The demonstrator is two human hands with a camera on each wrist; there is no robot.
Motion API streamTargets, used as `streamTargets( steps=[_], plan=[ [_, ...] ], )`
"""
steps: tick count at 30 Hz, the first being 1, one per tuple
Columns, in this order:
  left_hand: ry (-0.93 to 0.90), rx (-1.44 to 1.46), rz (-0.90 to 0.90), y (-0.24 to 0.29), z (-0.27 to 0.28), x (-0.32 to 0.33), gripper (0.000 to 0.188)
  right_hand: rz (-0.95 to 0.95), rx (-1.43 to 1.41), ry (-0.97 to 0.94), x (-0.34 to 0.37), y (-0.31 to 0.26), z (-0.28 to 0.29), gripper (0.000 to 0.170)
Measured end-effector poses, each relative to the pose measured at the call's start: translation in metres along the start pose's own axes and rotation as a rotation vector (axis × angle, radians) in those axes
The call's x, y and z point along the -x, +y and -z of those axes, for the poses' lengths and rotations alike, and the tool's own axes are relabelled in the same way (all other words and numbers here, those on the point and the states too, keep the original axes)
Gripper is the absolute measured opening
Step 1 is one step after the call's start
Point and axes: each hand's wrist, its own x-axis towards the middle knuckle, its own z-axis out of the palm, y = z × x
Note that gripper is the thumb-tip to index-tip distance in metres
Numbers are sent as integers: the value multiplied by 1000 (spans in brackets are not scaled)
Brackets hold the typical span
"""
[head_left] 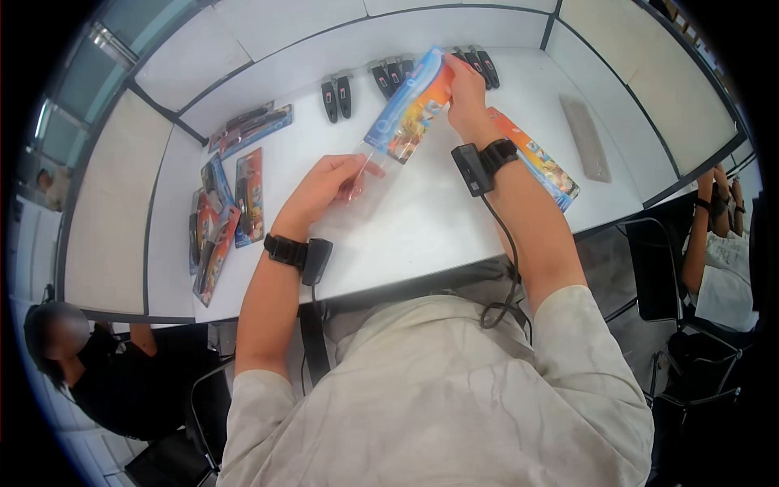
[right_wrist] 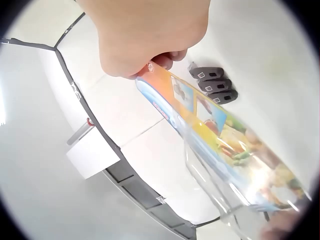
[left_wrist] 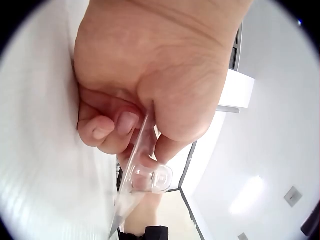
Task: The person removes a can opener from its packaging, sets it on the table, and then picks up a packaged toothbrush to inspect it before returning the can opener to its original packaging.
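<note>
Both hands hold a printed card with a clear plastic shell, tilted above the white table. My right hand (head_left: 468, 91) pinches the card's upper end (head_left: 422, 89); in the right wrist view the fingers grip its orange corner, and the printed face (right_wrist: 225, 140) runs down toward the other hand. My left hand (head_left: 334, 185) pinches the clear plastic (head_left: 369, 166) at the lower end. Seen from the left wrist, the thumb and fingers close on the transparent sheet (left_wrist: 135, 170), which has a rounded bulge. No black-handled item shows inside the shell.
Black-handled items (head_left: 337, 97) stand in groups along the back of the table (head_left: 389, 243). Several packaged items (head_left: 250, 195) lie at the left. Another printed card (head_left: 535, 158) lies under the right forearm, and a greyish strip (head_left: 584, 138) lies at the right. Low white panels surround the table.
</note>
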Motion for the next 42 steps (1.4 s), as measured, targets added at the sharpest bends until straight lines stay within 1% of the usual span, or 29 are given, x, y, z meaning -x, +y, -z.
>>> streamTargets(
  steps=[3,4,6,8,10,11,14,17,20,21,23,26,28,32,33,35,38,41,42],
  plan=[
    [-27,-3,-4,0,2,1,43,-6,22,78,5,-13,3,26],
    [-17,0,10,0,2,1,41,1,-37,58,-4,-11,5,20],
    [-11,1,20,-1,4,0,41,215,144,27,-20,-2,19,17],
    [-4,7,38,-1,4,1,40,111,-5,59,-26,-3,25,17],
    [2,15,65,1,4,1,39,74,-83,101,-26,-8,20,16],
    [-27,19,58,1,5,2,39,56,-121,122,-26,-10,19,16],
    [-93,34,51,1,13,5,40,32,-128,129,-19,-18,17,17],
    [-106,59,60,0,19,7,41,62,-183,144,-25,-16,19,17],
    [-119,82,68,2,26,10,40,125,10,127,-32,-12,30,16],
    [-126,90,71,3,26,11,40,103,-37,139,-31,-13,30,15],
    [-146,103,68,3,29,11,39,60,-131,161,-29,-16,28,20],
    [-176,118,63,-1,35,11,39,51,-139,222,-28,-18,27,21],
    [-184,131,71,1,38,12,39,71,-155,200,-31,-16,30,15],
    [-217,169,43,3,42,16,40,113,-143,184,-28,-20,30,15],
    [-216,166,41,4,43,17,40,105,-147,212,-28,-21,30,16],
    [-232,175,24,3,47,17,40,89,-153,270,-29,-24,32,23],
    [-271,227,-28,-1,53,16,40,119,-214,256,-32,-26,36,22],
    [-261,310,-93,1,53,18,39,181,-29,137,-44,-21,40,21],
    [-247,336,-117,0,54,18,39,214,189,99,-46,-17,38,24]
  ],
)
